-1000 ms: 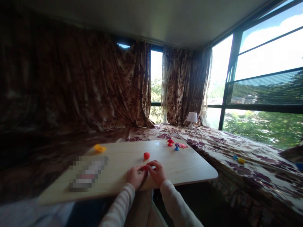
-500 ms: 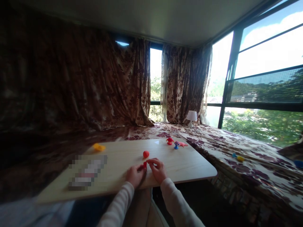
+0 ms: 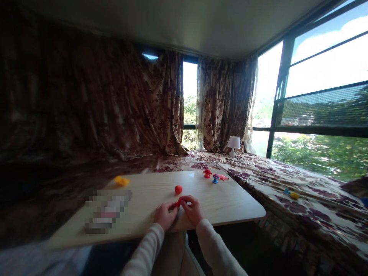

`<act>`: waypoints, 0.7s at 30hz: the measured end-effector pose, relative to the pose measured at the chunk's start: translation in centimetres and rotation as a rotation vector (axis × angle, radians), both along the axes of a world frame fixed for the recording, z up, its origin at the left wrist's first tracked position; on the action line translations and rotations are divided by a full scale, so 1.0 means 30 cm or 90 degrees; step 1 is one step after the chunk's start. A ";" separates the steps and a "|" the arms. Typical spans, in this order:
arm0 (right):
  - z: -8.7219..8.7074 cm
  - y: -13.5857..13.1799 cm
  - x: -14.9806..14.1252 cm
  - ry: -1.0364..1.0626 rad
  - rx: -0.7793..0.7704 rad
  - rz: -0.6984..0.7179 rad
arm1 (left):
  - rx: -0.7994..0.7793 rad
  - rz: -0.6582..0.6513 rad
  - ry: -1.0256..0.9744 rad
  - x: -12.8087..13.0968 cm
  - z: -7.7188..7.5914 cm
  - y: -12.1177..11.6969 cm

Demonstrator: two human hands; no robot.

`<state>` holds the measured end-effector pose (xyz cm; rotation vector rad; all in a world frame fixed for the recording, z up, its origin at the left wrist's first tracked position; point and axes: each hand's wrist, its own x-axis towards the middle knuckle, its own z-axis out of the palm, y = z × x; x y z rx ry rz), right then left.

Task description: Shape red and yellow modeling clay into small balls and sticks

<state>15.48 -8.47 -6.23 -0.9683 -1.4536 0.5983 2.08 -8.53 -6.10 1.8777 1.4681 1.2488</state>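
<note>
Between my two hands is a small red piece of what looks like modelling clay (image 3: 178, 203), held just above the near part of the pale wooden table (image 3: 149, 188). My left hand (image 3: 166, 214) pinches its left side. The fingertips of my right hand (image 3: 193, 210) close on its right side, covering part of it. A round red ball (image 3: 178, 189), seemingly of the same stuff, rests on the table just beyond my fingers.
Toward the table's far right stand a red figure (image 3: 207, 173) and a blue figure (image 3: 215, 178), beside a flat pink toy (image 3: 223, 177). A yellow object (image 3: 121, 181) lies far left, near a blurred-out flat item (image 3: 109, 211). A white lamp (image 3: 233, 145) stands behind.
The red piece was upright in my left fingers half a second ago, with my right fingertips at its top. Now it stretches between both hands. The ball and toys have stayed put.
</note>
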 end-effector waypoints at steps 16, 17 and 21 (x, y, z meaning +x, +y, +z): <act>0.006 0.000 -0.002 0.010 -0.015 0.011 | -0.012 0.001 -0.016 -0.006 -0.003 0.006; 0.005 0.001 -0.002 0.011 -0.013 0.010 | -0.011 0.001 -0.019 -0.006 -0.005 0.008; 0.004 0.003 0.001 0.016 -0.009 0.005 | -0.011 0.008 -0.028 -0.004 -0.010 0.013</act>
